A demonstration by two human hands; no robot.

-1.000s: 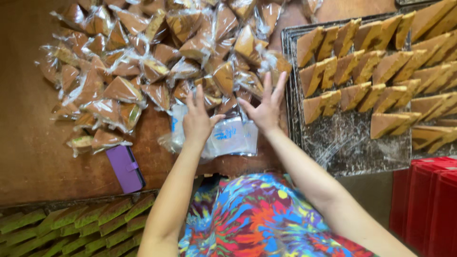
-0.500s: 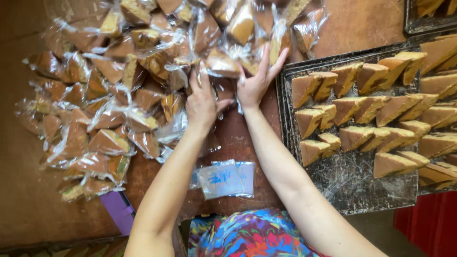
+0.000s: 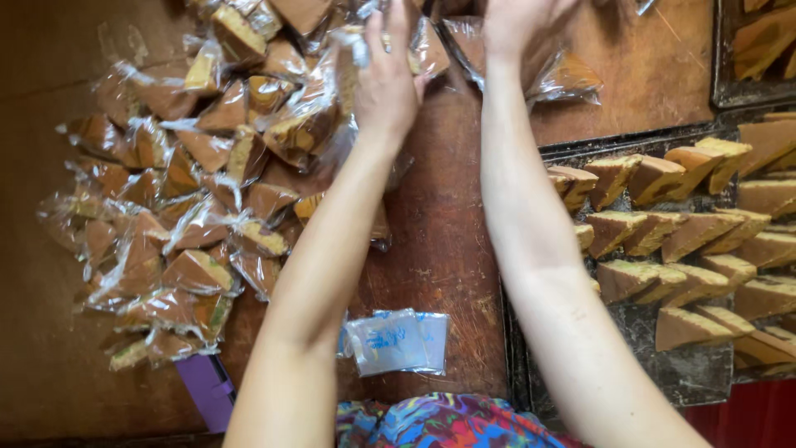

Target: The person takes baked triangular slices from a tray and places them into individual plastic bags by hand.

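I have both hands far out over the tabletop [image 3: 448, 249]. My left hand [image 3: 385, 83] lies flat, fingers spread, on the pile of wrapped cake wedges [image 3: 207, 182]. My right hand [image 3: 518, 21] touches another wrapped wedge [image 3: 564, 79]; I cannot tell its grip, cropped by the frame. Empty bags [image 3: 398, 342] lie near me.

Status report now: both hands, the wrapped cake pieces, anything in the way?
Left hand on the pile of bagged cake wedges. Right hand at a bagged wedge, grip unclear. Stack of empty bags lies near; nothing blocking.
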